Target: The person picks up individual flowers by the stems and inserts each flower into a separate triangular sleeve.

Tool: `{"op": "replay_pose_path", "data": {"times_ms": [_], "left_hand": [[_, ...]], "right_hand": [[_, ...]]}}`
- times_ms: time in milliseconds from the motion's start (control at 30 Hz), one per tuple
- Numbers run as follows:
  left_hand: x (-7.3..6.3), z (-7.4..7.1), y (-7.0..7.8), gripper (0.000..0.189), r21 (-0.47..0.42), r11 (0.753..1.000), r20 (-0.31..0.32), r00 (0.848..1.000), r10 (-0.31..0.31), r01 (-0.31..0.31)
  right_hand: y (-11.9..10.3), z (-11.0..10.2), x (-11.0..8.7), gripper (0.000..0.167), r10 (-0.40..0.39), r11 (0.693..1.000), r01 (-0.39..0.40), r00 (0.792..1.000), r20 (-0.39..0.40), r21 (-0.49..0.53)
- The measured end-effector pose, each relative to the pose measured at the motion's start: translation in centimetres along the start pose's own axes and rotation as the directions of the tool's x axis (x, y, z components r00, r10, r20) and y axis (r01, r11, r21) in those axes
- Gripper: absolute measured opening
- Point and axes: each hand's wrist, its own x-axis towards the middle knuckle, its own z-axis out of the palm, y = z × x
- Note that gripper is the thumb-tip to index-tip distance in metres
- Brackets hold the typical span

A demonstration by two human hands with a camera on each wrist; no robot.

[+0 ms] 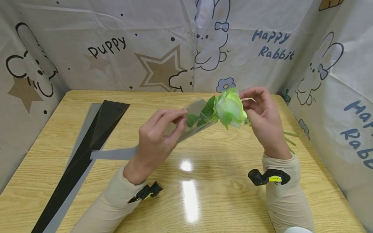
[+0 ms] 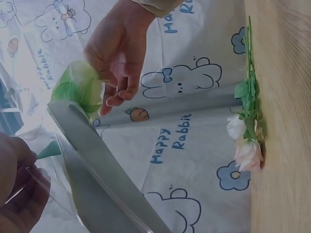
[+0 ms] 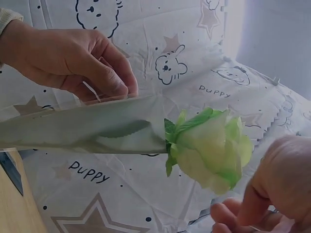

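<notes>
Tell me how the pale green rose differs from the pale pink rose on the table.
Pose: the pale green rose is raised above the light wooden table; the pale pink rose lies on it.
Wrapping: the green rose pokes out of a grey, see-through plastic sleeve; the pink rose has no sleeve around it.
Colour: the green rose is greenish white, the pink rose faintly pink.
Both have layered petals.

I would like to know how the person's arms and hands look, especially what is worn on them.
The left hand and right hand wear no gloves. The left sleeve and right sleeve are long, beige and wrinkled, ending at the wrists. Each carries a small black device; the right one bears a yellow label.
</notes>
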Motion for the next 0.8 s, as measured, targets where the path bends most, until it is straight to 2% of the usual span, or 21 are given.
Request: {"op": "replay_pose_path", "data": {"times_ms": [133, 267, 333, 433, 600, 667, 800], "left_hand": [[0.1, -0.1, 0.0, 0.016, 0.0, 1.0, -0.001, 1.0, -0.009, 0.009], [0.2, -0.1, 0.0, 0.016, 0.006, 1.0, -0.007, 1.0, -0.012, 0.012], [0.2, -0.2, 0.0, 0.016, 0.014, 1.0, -0.013, 1.0, -0.014, 0.015], [0.3, -0.2, 0.0, 0.015, 0.019, 1.0, -0.028, 0.999, -0.018, 0.018], [0.3, -0.1, -0.1, 0.014, 0.026, 0.999, -0.038, 0.999, -0.019, 0.02], [0.2, -0.1, -0.1, 0.015, 0.026, 0.999, -0.033, 0.999, -0.019, 0.02], [0.1, 0.0, -0.1, 0.018, 0.014, 1.0, -0.003, 1.0, 0.009, -0.009]], "right_hand": [[0.0, -0.3, -0.1, 0.041, -0.086, 0.993, 0.093, 0.992, -0.097, 0.074], [-0.9, -0.4, -0.6, 0.04, -0.201, 0.965, 0.228, 0.96, -0.195, 0.128], [-1.4, -0.4, -0.9, 0.036, -0.253, 0.947, 0.287, 0.943, -0.214, 0.143], [-2.1, -0.3, -1.4, 0.031, -0.307, 0.933, 0.331, 0.936, -0.174, 0.137], [-2.4, 0.1, -1.8, 0.031, -0.334, 0.94, 0.336, 0.942, -0.039, 0.066], [-2.4, 0.3, -1.8, 0.033, -0.344, 0.937, 0.344, 0.939, -0.022, 0.064], [-2.5, 0.5, -1.9, 0.037, -0.37, 0.918, 0.371, 0.929, -0.033, 0.141]]}}
